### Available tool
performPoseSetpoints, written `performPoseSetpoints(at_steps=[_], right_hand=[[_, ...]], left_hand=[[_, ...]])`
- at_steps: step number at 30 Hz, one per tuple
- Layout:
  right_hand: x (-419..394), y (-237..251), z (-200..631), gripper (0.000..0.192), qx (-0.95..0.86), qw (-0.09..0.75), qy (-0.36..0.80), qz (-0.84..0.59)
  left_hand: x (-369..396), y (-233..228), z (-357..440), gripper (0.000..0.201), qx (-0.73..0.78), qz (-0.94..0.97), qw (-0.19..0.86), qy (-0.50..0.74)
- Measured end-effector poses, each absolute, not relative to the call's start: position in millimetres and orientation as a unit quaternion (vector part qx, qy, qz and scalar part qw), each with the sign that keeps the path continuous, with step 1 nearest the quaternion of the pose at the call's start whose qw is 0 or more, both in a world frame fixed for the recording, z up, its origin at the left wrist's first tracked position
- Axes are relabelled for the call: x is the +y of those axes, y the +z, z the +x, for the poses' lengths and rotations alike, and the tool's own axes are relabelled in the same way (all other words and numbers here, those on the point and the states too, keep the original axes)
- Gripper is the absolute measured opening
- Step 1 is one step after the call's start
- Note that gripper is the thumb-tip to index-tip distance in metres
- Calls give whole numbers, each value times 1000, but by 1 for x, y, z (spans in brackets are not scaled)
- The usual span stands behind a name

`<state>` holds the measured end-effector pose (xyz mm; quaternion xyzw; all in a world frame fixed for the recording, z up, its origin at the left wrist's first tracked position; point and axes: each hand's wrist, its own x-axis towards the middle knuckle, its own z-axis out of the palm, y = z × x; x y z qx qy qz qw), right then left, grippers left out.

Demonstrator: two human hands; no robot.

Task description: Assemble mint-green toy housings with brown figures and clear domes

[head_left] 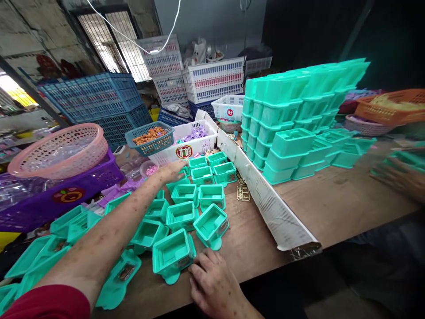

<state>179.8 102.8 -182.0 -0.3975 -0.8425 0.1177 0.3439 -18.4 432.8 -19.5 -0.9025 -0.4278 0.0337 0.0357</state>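
My left hand [174, 172] reaches far across the table, fingers stretched out over the back of a group of small green plastic boxes [181, 213]. It is close to a green box [177, 181] beneath it; whether it touches that box I cannot tell. My right hand [212, 280] rests near the table's front edge with fingers curled and fingertips hidden. Beside it are a front green box [172, 254] and a tilted green box [211, 223]. Several boxes have rounded tabs at the base, and some show brownish pieces inside a side opening [126, 272].
A white cardboard divider [265, 199] crosses the table. Beyond it stand tall stacks of green boxes [288, 119] and a co-worker's blurred hand [398, 177]. Behind are a white basket [166, 155], a blue basket with orange pieces [133, 148] and a pink basket [56, 164]. Gold-coloured frames [243, 193] lie alongside.
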Motion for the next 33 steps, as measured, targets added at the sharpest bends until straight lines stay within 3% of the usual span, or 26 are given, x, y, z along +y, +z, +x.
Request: performPoseSetpoints(at_steps=[9,14,17,25,33], right_hand=[[111,-204,172,21,-837,389,46,-382],[112,-199,173,19,-847,368,52,-380],[112,-194,175,20,-849,355,66,-384],[114,-199,173,20,-846,375,52,-376],[116,-204,171,20,-846,382,31,-369]], left_hand=[[449,-8,21,16,-340,-936,55,71],[446,21,33,38,-394,-917,51,30],[444,16,59,46,-475,-878,56,17],[433,-35,118,49,-603,-795,60,20],[421,-36,130,56,-569,-819,65,27]])
